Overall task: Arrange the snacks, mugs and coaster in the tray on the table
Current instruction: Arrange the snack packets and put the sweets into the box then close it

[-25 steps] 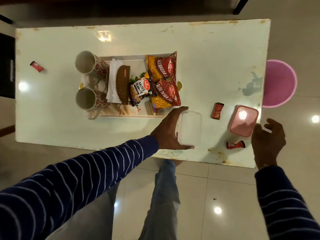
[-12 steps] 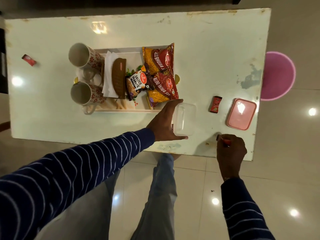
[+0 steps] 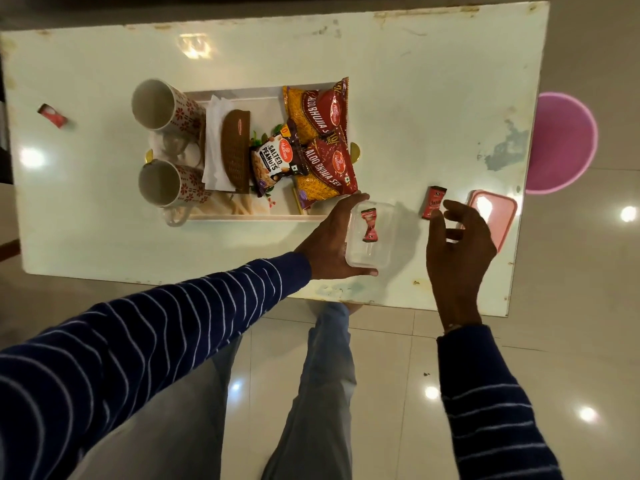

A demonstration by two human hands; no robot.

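A white table (image 3: 415, 98) fills the upper part of the view, and a white tray (image 3: 242, 93) sits on it toward ten o'clock from the table's middle. At the tray's nine o'clock end stand two patterned mugs, the far mug (image 3: 162, 105) above the near mug (image 3: 169, 183), both tipped so their mouths face the camera. Beside them, toward three o'clock, a white napkin (image 3: 213, 133) lies under a brown woven coaster (image 3: 235, 150). Next comes a salted peanuts packet (image 3: 277, 161), and at the tray's three o'clock end two red and yellow snack bags overlap, the upper bag (image 3: 318, 110) and the lower bag (image 3: 327, 171). Just outside the tray's corner at five o'clock, the left hand (image 3: 329, 244) grips a clear plastic box (image 3: 370, 237), thumb and fingers wrapped round its nine o'clock side. A small red sachet (image 3: 370, 226) lies inside the box. At three o'clock from the box, the right hand (image 3: 457, 237) hovers with fingers loosely spread, holding nothing. A second red sachet (image 3: 433, 202) lies on the table just off its fingertips at eleven o'clock. A pink lid (image 3: 498, 213) rests beyond the hand, partly hidden by it. A third red sachet (image 3: 52, 115) lies at the table's nine o'clock edge. A pink bucket (image 3: 561, 143) stands on the floor past the three o'clock edge.
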